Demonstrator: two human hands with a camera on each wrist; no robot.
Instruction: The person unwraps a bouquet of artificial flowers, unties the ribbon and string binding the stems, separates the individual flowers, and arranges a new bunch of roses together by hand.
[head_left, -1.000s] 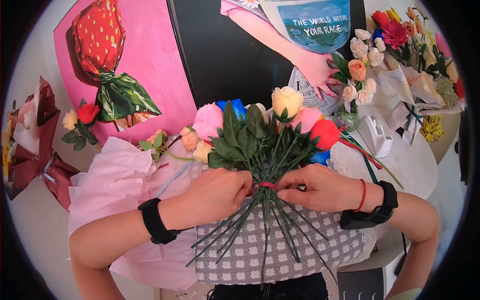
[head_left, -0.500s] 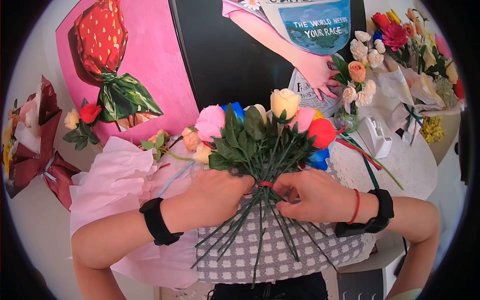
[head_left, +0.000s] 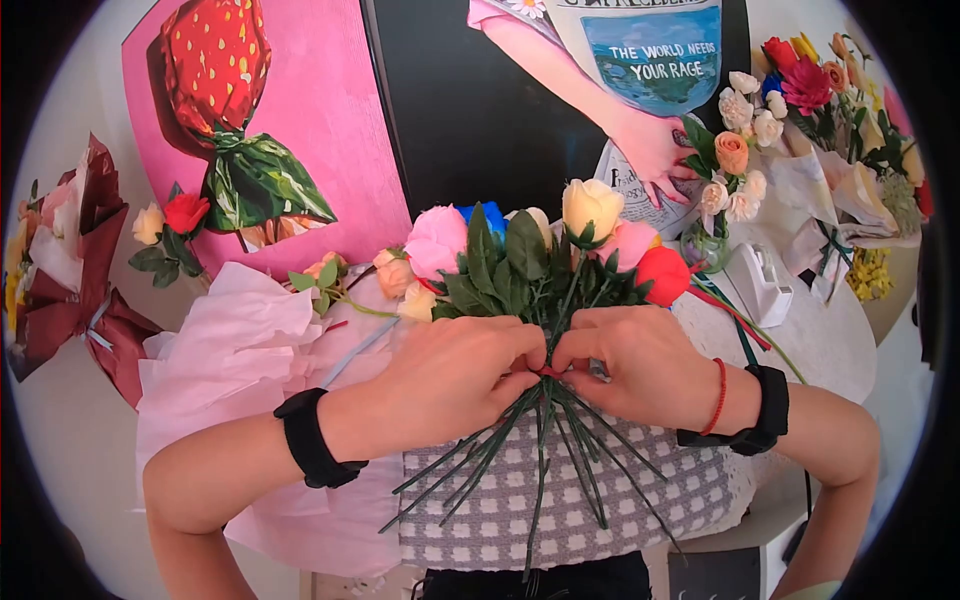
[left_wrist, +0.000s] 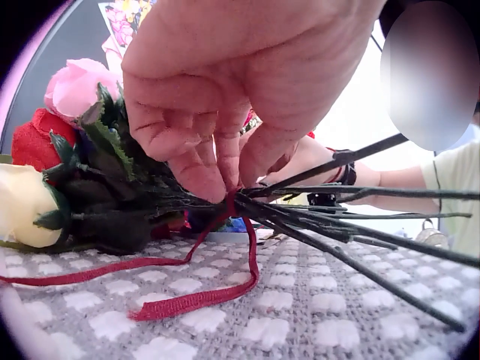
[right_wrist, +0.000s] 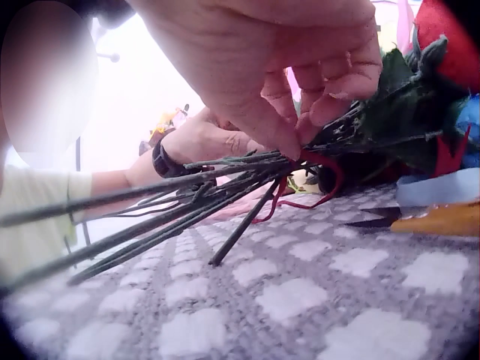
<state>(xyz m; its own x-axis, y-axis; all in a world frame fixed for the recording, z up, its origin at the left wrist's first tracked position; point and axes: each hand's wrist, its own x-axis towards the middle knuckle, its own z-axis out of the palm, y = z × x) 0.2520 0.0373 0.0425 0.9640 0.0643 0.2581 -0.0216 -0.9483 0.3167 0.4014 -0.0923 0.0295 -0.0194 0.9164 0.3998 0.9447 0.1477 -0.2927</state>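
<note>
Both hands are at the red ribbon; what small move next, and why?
Probably pull the red ribbon snug around the stems: the left hand and right hand pinch it where they gather, yet loose lengths droop below.

The pink rose [head_left: 436,243], red rose [head_left: 663,276] and cream rose [head_left: 592,210] have green stems [right_wrist: 135,190] and a crimson ribbon [left_wrist: 195,300] against a grey cloth [head_left: 480,540] patterned with white squares, with pale pink paper [head_left: 240,345] along its left edge and a white tape dispenser [head_left: 762,288] beyond its right edge.
</note>
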